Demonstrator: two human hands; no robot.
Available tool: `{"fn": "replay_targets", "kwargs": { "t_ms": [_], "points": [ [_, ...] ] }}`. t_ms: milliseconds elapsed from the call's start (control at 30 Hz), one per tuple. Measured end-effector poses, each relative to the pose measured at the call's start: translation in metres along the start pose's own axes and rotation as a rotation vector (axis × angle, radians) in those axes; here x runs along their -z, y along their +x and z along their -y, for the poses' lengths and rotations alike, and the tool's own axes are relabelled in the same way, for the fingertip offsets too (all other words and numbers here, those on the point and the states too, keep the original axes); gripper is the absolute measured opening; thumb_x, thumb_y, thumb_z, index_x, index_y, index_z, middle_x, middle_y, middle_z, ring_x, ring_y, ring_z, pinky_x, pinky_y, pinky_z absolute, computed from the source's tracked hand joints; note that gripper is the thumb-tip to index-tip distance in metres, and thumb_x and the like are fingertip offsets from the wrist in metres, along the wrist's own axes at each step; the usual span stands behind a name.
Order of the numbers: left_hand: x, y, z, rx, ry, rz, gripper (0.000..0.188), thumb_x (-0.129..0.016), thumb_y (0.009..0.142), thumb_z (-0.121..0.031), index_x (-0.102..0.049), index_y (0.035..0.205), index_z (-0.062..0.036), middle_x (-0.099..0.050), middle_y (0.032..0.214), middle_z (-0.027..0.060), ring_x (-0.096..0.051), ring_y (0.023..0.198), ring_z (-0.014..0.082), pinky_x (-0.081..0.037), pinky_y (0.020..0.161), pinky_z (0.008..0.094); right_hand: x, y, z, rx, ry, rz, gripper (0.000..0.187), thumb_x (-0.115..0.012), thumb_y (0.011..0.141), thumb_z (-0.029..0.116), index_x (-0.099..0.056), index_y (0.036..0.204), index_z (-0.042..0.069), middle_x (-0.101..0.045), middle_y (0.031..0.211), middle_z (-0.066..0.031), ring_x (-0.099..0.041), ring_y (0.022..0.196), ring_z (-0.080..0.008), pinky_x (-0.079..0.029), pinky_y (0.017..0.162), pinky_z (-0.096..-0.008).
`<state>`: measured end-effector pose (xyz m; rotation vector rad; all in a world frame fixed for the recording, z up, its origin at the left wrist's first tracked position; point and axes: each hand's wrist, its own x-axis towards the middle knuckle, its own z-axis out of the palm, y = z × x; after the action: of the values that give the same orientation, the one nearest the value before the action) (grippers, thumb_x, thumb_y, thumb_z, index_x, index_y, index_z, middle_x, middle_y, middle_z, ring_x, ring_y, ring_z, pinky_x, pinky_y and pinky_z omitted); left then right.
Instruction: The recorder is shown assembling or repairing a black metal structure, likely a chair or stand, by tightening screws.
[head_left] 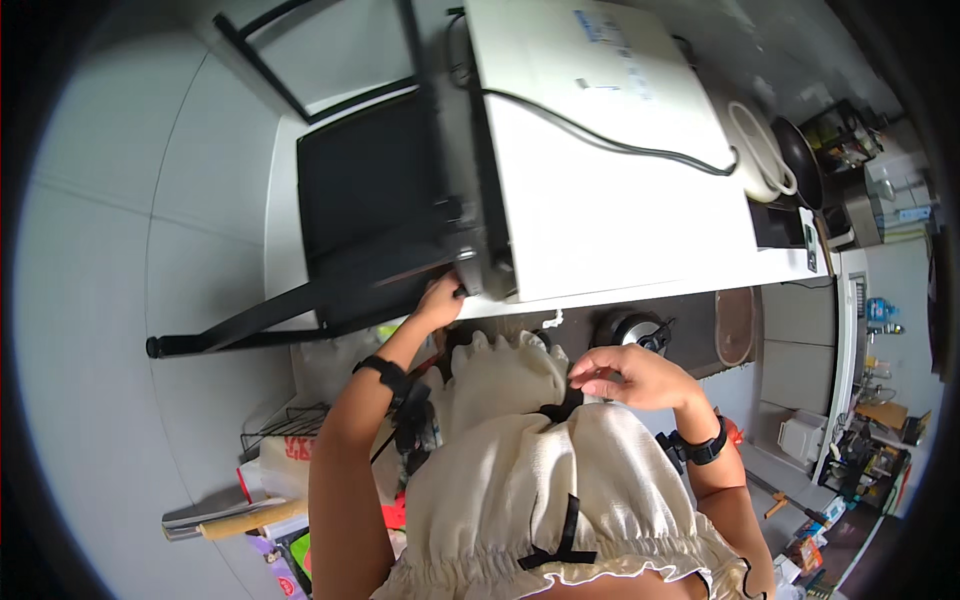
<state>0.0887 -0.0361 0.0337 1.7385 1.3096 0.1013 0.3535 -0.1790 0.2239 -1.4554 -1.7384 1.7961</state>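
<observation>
At far left, pale tiled surfaces run into the dark rim of the lens, and in front of them stands a black frame (262, 312) around a dark panel (365, 185), close against the left end of a white box-shaped appliance (600, 215); the frame's top is cut off, so whether the two are joined is hard to tell. Below it, bags (285, 470) and a wire rack (283, 428) are partly covered by the forearm. The left hand (438, 303) is curled at the frame's lower right corner, beside the appliance — touching there, it seems, but the fingertips are hidden, so I cannot tell whether it grips or merely steadies. The step in hand looks like handling that corner; my judgement is that any further move calls for a sure hold and care for the nearby edge. Across the appliance trails a black cable (620, 149), both its ends hard to trace. To the right, the right hand (640, 378) hangs before the cream garment (510, 470), fingers loosely bent with a narrow gap to the thumb and nothing seen in it. Behind it, below the white counter (785, 263), a round metal pot (630, 330) is partly hidden. Farthest right, small kitchen items (875, 460) crowd the curved rim — too small and bent to sort out.
</observation>
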Motion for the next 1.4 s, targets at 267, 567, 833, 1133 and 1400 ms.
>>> {"fn": "replay_targets", "kwargs": {
  "t_ms": [267,567,833,1133,1400],
  "points": [
    [-0.048,0.001,0.029,-0.123,0.216,-0.375,0.033,-0.068,0.067,-0.016,-0.059,0.095,-0.0006,-0.057,0.100,0.0196,-0.048,0.104,0.0330,-0.032,0.092,0.0407,0.089,-0.085,0.003,0.376,-0.022,-0.170,0.017,-0.063,0.080,0.011,-0.062,0.095,0.002,-0.066,0.086,-0.0077,-0.063,0.080,-0.0194,-0.049,0.073,-0.0289],
    [-0.060,0.004,0.031,0.087,0.181,-0.274,0.036,-0.065,0.070,-0.013,-0.055,0.103,0.0007,-0.057,0.103,0.0198,-0.047,0.105,0.0349,-0.033,0.093,0.0415,0.232,0.001,0.075,0.454,-0.988,-0.252,0.015,-0.060,0.082,0.014,-0.065,0.088,0.002,-0.066,0.086,-0.0104,-0.061,0.076,-0.0250,-0.048,0.068,-0.0340],
    [-0.079,-0.046,-0.007,0.092,-0.092,-0.522,0.072,-0.056,0.074,0.002,-0.022,0.137,-0.0035,-0.045,0.128,0.0194,-0.053,0.101,0.0340,-0.043,0.087,0.0353,0.263,0.148,0.080,0.434,-1.206,-0.277,0.035,-0.059,0.078,0.010,-0.050,0.111,0.005,-0.055,0.102,-0.0133,-0.053,0.095,-0.0297,-0.042,0.084,-0.0367],
    [-0.063,-0.085,0.014,-0.007,-0.346,-0.606,0.041,-0.052,0.082,0.002,-0.047,0.121,-0.0057,-0.060,0.112,0.0083,-0.056,0.103,0.0173,-0.044,0.081,0.0275,0.245,0.181,0.084,0.374,-1.331,-0.295,0.032,-0.052,0.077,0.005,-0.047,0.108,0.001,-0.057,0.095,-0.0227,-0.055,0.092,-0.0383,-0.044,0.081,-0.0417],
    [-0.001,-0.038,0.032,-0.065,-0.208,-0.536,0.023,-0.051,0.083,-0.002,-0.059,0.105,-0.0020,-0.065,0.098,0.0091,-0.061,0.087,0.0153,-0.045,0.075,0.0239,0.124,0.055,0.146,0.703,-0.832,-0.622,0.018,-0.049,0.070,-0.002,-0.057,0.086,-0.001,-0.053,0.069,-0.0079,-0.048,0.055,-0.0166,-0.041,0.054,-0.0267]
  ]
}}
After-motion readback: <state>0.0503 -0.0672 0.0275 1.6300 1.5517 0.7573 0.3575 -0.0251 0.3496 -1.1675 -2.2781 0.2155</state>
